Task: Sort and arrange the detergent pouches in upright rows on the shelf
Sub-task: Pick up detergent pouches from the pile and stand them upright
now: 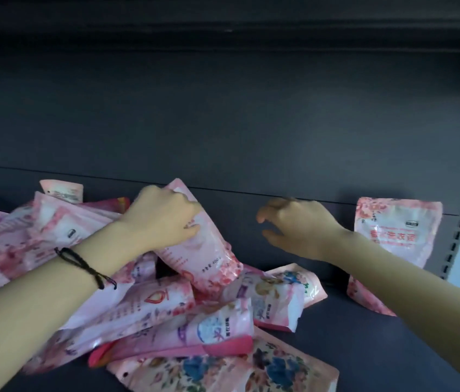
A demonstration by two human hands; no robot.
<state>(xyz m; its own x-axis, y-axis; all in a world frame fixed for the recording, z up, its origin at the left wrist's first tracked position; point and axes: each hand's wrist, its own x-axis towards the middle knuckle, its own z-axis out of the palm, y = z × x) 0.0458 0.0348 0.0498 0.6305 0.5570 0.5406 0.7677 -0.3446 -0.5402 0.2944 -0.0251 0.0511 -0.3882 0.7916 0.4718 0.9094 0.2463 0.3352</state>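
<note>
Gripping pink glossy plastic detergent pouch [209, 250], your left hand [163, 219] curls round its upper half; pouch tilted, lower end on loose pile of pink floral pouches [166, 315], shelf left. Your right hand [299, 224] holds nothing, fingers loosely curled, hovering between held pouch and lone pink pouch [395, 244] standing upright against back panel [223, 123], far right. Beneath, dark grey shelf board [350, 343]. On left wrist, black cord bracelet [87, 264].

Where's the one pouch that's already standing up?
In the head view, the standing pouch is at the shelf's far right against the back wall, right of the right hand, apart from the pile.
</note>
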